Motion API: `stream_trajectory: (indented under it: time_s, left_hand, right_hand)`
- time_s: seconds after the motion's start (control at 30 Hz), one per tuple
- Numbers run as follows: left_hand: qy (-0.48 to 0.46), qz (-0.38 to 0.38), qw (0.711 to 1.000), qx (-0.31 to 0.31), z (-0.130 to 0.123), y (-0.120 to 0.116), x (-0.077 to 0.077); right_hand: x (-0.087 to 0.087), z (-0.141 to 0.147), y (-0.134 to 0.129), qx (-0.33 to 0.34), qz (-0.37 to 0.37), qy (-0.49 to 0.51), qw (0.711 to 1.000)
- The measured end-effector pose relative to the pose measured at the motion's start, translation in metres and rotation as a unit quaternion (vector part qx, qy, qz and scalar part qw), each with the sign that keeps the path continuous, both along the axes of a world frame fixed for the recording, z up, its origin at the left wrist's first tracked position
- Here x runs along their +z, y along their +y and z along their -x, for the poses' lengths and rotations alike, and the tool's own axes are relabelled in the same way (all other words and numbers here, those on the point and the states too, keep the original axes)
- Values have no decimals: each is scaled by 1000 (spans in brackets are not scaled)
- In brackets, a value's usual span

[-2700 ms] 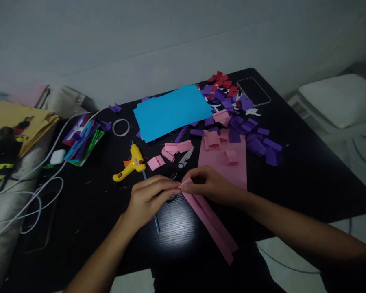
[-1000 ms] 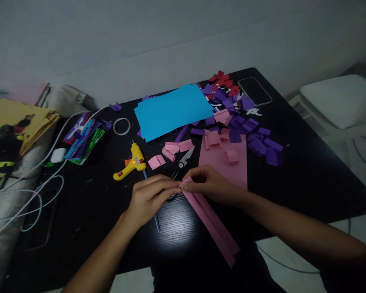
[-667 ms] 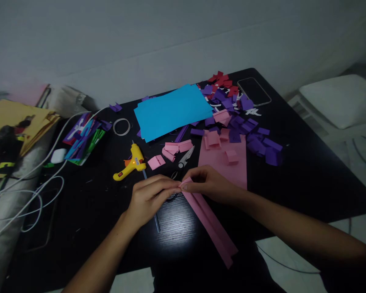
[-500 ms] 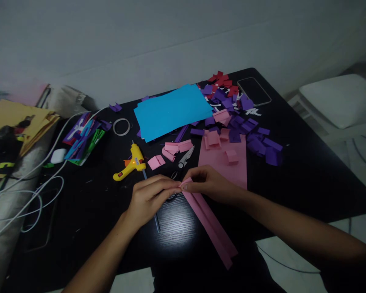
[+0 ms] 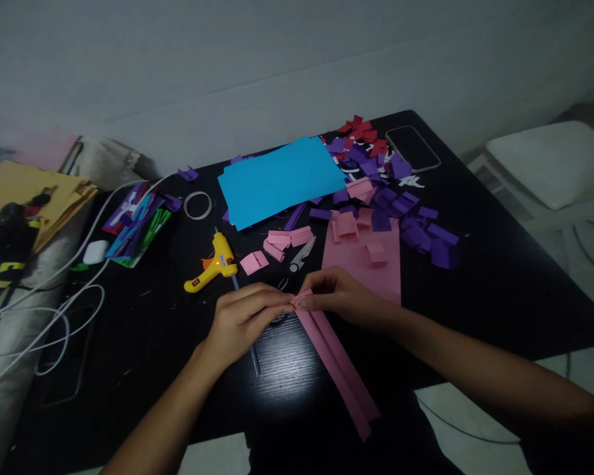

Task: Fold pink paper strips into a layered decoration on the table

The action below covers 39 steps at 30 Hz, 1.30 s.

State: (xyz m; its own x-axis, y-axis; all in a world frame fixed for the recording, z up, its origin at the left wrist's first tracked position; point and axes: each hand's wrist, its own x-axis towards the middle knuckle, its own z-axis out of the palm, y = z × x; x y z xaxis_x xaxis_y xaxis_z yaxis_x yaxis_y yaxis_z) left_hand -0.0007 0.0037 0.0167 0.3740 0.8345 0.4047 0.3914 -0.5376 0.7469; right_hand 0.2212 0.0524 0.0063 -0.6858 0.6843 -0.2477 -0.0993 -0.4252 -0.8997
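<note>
Between my two hands is a long folded pink paper strip (image 5: 339,369), pinched at its upper end. My left hand (image 5: 245,320) is closed on that end from the left, thumb and fingers pressed together. From the right, my right hand (image 5: 344,297) pinches the same end. The strip's lower part hangs free toward the table's front edge. Just beyond my hands lie scissors (image 5: 303,256), their handles partly hidden under my fingers. A yellow glue gun (image 5: 218,260) with a glue stick rests to the left. Several folded pink pieces (image 5: 277,244) lie near the scissors.
Blue paper sheets (image 5: 282,179) lie at the back, beside piles of purple paper pieces (image 5: 416,227) and red ones. A pink sheet (image 5: 361,270), a tape roll (image 5: 198,206) and a phone (image 5: 412,148) are on the black table. White cables (image 5: 64,316) run along the left.
The strip's loose lower end has swung slightly to the left. Both hands stay in the same place, still pinching the upper end.
</note>
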Motion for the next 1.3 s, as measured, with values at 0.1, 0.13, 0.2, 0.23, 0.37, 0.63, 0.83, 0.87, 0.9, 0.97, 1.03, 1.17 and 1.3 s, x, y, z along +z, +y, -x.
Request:
stream_trajectory:
  time_s: [0.1, 0.13, 0.2, 0.23, 0.37, 0.63, 0.83, 0.87, 0.9, 0.97, 1.03, 1.17, 1.3]
  left_hand:
    - [-4, 1, 1000, -4, 0, 0, -1]
    - [-7, 4, 1000, -4, 0, 1, -1]
    - [-11, 24, 1000, -8, 1, 3, -1]
    - [-10, 39, 999, -10, 2, 4, 0]
    - [-8, 108, 994, 17, 7, 9, 2]
    - [19, 164, 986, 16, -2, 5, 1]
    - [30, 159, 987, 9, -3, 5, -3]
    - [27, 156, 987, 15, -3, 5, -3]
    - [22, 151, 988, 22, -3, 5, -4]
    - [13, 141, 989, 38, -3, 5, -4]
    - [6, 132, 990, 51, -3, 6, -5]
    - [4, 141, 988, 61, -3, 5, -8]
    - [5, 167, 983, 76, -3, 4, -9]
  right_hand:
    - [0, 0, 0, 1, 11, 5, 1000]
    - [1, 1, 0, 1, 14, 5, 1000]
    - [1, 1, 0, 2, 16, 2, 1000]
    - [0, 1, 0, 2, 15, 1, 1000]
    - [-1, 2, 1, -2, 5, -4, 1000]
    - [-4, 4, -1, 5, -24, -29, 999]
    - [-5, 5, -3, 2, -42, -43, 998]
    - [-5, 5, -3, -1, -44, -44, 998]
    - [-4, 5, -4, -2, -41, -42, 998]
    - [-4, 5, -4, 7, -15, -21, 1000]
    - [-4, 5, -5, 24, 32, 10, 999]
    - [-7, 6, -8, 25, 76, 33, 996]
    - [-10, 7, -9, 7, 63, 19, 998]
